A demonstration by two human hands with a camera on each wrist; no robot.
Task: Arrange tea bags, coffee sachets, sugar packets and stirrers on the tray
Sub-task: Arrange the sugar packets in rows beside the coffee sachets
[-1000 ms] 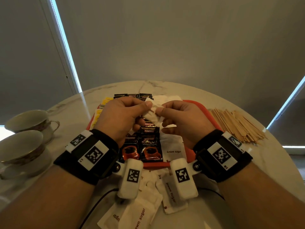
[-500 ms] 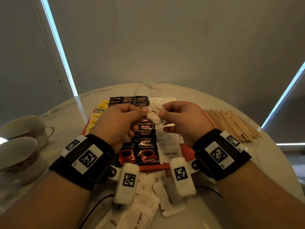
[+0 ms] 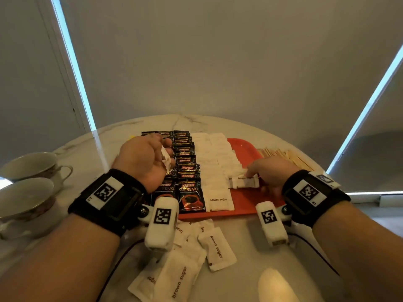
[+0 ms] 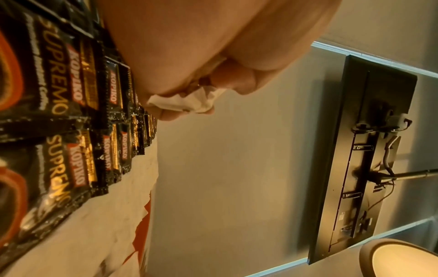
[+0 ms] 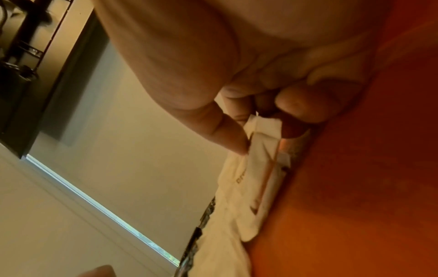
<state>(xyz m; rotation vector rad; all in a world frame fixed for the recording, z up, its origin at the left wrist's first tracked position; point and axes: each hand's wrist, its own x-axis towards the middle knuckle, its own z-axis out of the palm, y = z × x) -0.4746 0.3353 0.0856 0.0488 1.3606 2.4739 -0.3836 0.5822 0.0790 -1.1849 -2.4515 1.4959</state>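
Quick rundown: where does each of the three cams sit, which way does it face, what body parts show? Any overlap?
Head: on the head, facing forward-down at the red tray; both forearms, left hand, right hand.
Left wrist: under the left hand, looking along it over the coffee sachets to a wall.
Right wrist: under the right hand, close to the tray.
Shared: sugar packet in head and right wrist.

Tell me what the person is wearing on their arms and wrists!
Both forearms are bare, with no sleeves. Each wrist has a wide black band carrying white tags printed with black square codes. A small white camera box with its own code hangs under each wrist, and thin dark cables trail back.
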